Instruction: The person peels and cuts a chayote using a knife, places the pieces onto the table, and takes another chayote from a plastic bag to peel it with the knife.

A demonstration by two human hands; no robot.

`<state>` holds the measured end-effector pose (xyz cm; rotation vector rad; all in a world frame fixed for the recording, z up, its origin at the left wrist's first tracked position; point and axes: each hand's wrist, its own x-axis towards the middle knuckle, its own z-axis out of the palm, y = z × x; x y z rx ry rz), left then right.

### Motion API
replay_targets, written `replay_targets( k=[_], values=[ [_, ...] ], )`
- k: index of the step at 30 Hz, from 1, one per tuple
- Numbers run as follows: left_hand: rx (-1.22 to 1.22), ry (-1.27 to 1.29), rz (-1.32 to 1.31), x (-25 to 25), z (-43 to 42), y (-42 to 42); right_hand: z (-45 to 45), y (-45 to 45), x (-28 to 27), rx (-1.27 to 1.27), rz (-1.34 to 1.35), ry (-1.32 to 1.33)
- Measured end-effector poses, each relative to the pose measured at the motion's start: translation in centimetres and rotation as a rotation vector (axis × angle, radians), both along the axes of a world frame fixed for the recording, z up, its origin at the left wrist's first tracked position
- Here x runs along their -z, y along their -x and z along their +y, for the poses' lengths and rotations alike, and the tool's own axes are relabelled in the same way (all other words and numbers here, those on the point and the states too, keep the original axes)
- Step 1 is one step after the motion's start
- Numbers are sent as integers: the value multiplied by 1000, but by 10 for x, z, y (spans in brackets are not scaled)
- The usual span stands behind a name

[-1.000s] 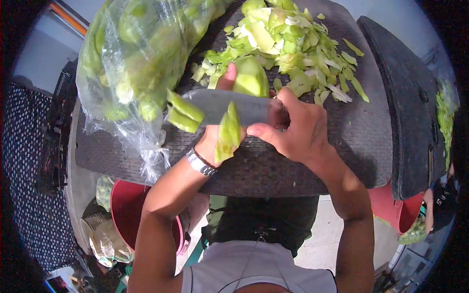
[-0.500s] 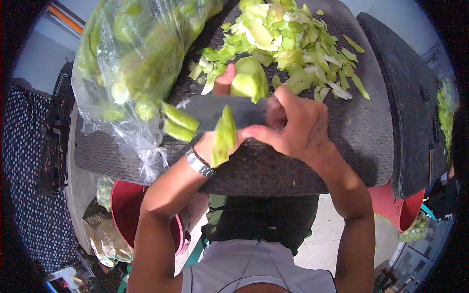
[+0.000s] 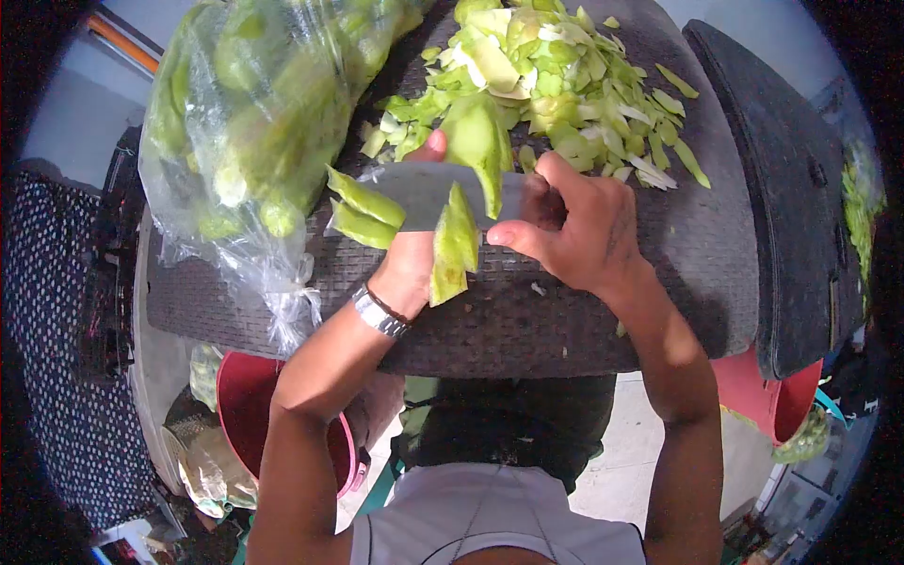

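My right hand (image 3: 595, 231) is closed around the handle end of a broad-bladed knife (image 3: 419, 193), held crosswise above the table. Pale green strips of peel (image 3: 367, 215) cling to the blade near its left end, and another green piece (image 3: 454, 243) hangs off its lower edge. Behind the blade is a pale green fruit or vegetable (image 3: 471, 132), partly pared, possibly a chayote. My left hand (image 3: 407, 268) grips it from beneath; its thumb shows at the left side, while the other fingers are hidden by the knife. A long flap of peel hangs over the blade.
On the dark woven-pattern table (image 3: 527, 330) lies a heap of green peelings (image 3: 565, 94). A knotted clear plastic bag (image 3: 273, 122) full of green produce rests at the left. Red buckets (image 3: 247, 395) stand below the table's edge, and a dark chair back (image 3: 782, 188) rises at right.
The knife and my right hand have shifted slightly right and away from me. A long flap of peel now hangs from the fruit over the blade. The clinging strips moved with the knife.
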<state>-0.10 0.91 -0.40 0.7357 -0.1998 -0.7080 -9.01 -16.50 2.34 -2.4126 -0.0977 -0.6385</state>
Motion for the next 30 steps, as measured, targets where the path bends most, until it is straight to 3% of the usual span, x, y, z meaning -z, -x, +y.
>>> replay_targets(
  k=[2,8,14,17,23,26,30],
  values=[
    [-140,3,18,0,-5,9,-3,0,1,-3,22,7],
    [90,-14,-72,-15,-4,5,-27,-10,-4,217,207,-54],
    [63,-20,-70,-25,-7,7,-65,-20,-7,526,441,-101],
    [1,-49,8,-23,-6,5,-61,-19,-6,521,458,-184],
    [21,-68,30,-1,-2,1,-8,0,-17,145,315,-172],
    [23,-67,31,-1,0,5,1,2,-9,110,136,-20],
    [129,-6,84,5,0,1,-21,-4,-12,194,165,30]
  ],
)
